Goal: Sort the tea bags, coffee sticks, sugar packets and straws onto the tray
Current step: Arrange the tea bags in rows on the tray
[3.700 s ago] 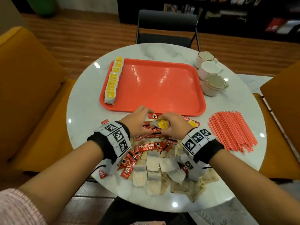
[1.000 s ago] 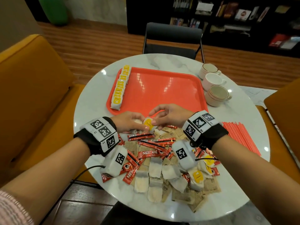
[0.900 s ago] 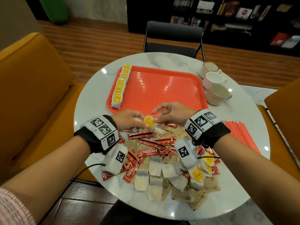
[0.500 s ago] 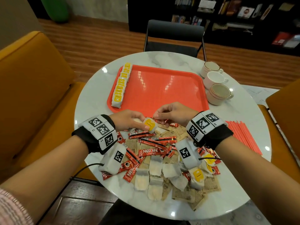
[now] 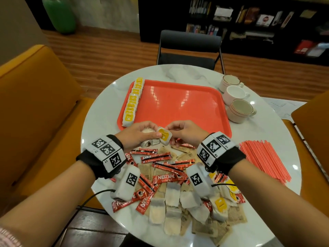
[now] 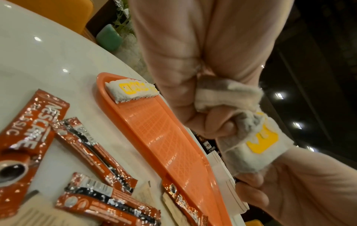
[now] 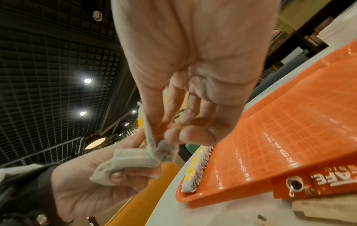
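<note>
My left hand (image 5: pixel 142 133) grips a small bunch of white tea bags (image 6: pixel 222 97) in curled fingers, just above the near edge of the orange tray (image 5: pixel 178 104). One tea bag with a yellow tag (image 5: pixel 164 136) sticks out of that bunch. My right hand (image 5: pixel 181 131) pinches this tea bag (image 7: pixel 149 134) between thumb and fingertips. A row of tea bags (image 5: pixel 133 102) lies along the tray's left edge. Red coffee sticks (image 5: pixel 167 178), loose tea bags (image 5: pixel 171 194) and brown sugar packets (image 5: pixel 204 230) lie heaped on the table below my wrists. Red straws (image 5: pixel 263 159) lie at the right.
Three cups (image 5: pixel 239 109) stand right of the tray on the round white table (image 5: pixel 99 125). A dark chair (image 5: pixel 188 47) is at the far side, with yellow seats on both sides. One coffee stick (image 7: pixel 318 185) touches the tray's near rim.
Both hands have come up out of the pile to the tray's near edge. The yellow-tagged tea bag stays between them, and the left hand now holds a bunch.
</note>
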